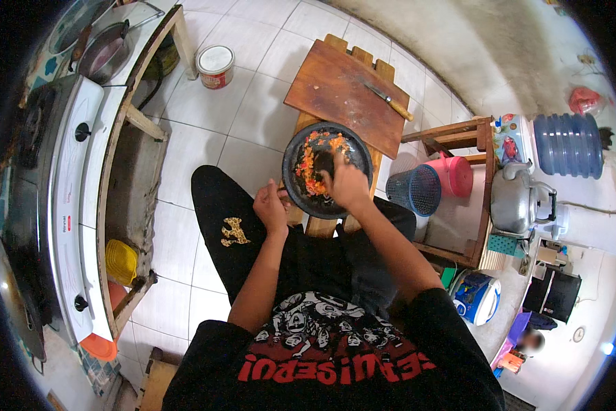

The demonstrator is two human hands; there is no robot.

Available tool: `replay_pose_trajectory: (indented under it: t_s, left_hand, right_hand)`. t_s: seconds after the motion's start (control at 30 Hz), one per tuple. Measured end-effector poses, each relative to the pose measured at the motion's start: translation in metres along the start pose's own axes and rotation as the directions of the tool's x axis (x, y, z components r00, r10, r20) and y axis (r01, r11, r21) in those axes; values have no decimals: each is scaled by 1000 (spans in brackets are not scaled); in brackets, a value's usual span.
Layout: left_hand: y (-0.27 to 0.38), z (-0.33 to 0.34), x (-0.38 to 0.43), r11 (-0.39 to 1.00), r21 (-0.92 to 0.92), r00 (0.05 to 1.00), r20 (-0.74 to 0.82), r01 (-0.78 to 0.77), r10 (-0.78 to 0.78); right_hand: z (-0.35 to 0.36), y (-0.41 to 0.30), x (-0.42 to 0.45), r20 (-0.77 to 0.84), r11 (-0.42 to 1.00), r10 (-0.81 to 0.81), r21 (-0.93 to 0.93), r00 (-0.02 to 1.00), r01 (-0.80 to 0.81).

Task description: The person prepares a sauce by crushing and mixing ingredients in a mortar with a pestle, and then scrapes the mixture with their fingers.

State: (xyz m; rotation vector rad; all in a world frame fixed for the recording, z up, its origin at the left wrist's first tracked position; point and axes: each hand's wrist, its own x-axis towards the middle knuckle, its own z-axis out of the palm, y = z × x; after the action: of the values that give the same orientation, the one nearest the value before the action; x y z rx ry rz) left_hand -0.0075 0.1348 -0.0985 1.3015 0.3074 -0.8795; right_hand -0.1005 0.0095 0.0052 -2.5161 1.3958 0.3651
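Observation:
A dark stone mortar (pixel 293 192) stands on a low wooden bench (pixel 324 227) in front of me. Crushed red and orange pieces, which look like chili (pixel 315 187), are spread inside it. My right hand (pixel 346 182) is closed around a dark stone pestle (pixel 324 163) in the bowl. My left hand (pixel 272 205) is at the near left rim, fingers partly curled; whether it grips the rim is unclear. Beyond the mortar lies a wooden cutting board (pixel 339 92) with a knife (pixel 390 101), its wooden handle to the right.
A gas stove (pixel 71 205) on a tiled counter is at the left. A lidded tub (pixel 215 67) stands on the tiled floor. To the right are a blue plastic basket (pixel 414 190), a pink container (pixel 454 176), a wooden frame (pixel 485 205) and a metal kettle (pixel 511 198).

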Motion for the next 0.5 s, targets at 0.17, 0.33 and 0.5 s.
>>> replay_pose_trajectory:
  t_s: [0.17,0.33,0.5]
  left_hand:
    - [7,2,-8,997,11,997,20,80,-80]
    - [9,1,2,997,-69,997,68,28,-24]
    - [7,3,-1,1000,-10,999,40,22,-22]
  right_hand:
    - [0,22,2,27,994,67,82,997,-69]
    - [10,5,-2,-5,998,-22,59,1000,22]
    - [-9,60,31,-31,931,72,360,997,-56]
